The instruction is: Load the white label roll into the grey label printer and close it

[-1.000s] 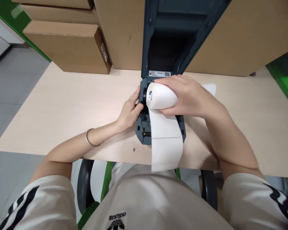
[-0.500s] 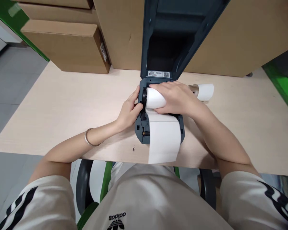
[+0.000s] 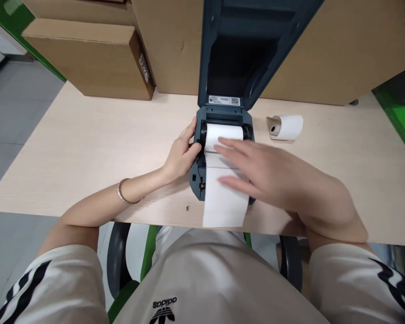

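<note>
A dark blue-grey label printer stands on the table with its lid raised. Inside it, a white label roll sits between black holders. From the roll a white label strip runs toward me, past the printer's front and over the table edge. My left hand grips the printer's left side, its thumb over the inner rim. Above the roll and strip hovers my right hand, fingers spread and slightly blurred; whether the fingertips touch the paper, I cannot tell.
To the printer's right lies a curled piece of white label paper with a brown backing. A cardboard box stands at the back left, and larger cardboard rises behind the printer. The wooden table's front edge is close to my body.
My right hand has let go of the label roll and moved toward me with fingers spreading. The roll now lies straight between both holders, and the strip has shifted slightly left. My left hand stays put.
</note>
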The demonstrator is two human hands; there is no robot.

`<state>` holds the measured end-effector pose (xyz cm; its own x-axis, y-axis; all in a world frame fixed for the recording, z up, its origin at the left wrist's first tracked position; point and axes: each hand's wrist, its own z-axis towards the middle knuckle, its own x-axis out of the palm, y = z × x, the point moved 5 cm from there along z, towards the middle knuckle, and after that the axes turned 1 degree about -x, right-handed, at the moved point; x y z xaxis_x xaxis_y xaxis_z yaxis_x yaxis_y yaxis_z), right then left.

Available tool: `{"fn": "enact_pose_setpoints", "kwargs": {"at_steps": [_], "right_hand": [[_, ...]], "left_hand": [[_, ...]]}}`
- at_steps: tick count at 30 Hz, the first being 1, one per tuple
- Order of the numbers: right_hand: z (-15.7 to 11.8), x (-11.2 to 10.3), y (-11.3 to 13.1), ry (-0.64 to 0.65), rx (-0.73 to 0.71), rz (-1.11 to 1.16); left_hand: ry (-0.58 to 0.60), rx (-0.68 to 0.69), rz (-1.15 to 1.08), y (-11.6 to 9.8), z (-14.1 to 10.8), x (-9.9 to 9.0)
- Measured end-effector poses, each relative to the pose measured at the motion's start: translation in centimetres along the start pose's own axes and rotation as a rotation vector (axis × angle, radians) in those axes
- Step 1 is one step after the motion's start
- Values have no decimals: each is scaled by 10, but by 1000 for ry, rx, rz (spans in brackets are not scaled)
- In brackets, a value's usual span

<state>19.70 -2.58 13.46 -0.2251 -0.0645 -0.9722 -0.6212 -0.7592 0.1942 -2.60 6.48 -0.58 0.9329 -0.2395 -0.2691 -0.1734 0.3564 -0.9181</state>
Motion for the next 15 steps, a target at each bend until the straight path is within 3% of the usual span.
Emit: {"fn": "enact_pose_setpoints", "kwargs": {"at_steps": [4,9,12,15], "right_hand": [[-27,20,28,85,-89,-28],[-30,37,37,85,-130,-132],[-24,16,26,27,-131,-69],[-11,-22,-8,-16,-16,122]], "left_hand": [[-3,7,11,0,1,0],[-3,1,-8,7,-1,1],[-24,-5,-14,8,-3,2],[-38,-15,-44,4,-3,4]]}}
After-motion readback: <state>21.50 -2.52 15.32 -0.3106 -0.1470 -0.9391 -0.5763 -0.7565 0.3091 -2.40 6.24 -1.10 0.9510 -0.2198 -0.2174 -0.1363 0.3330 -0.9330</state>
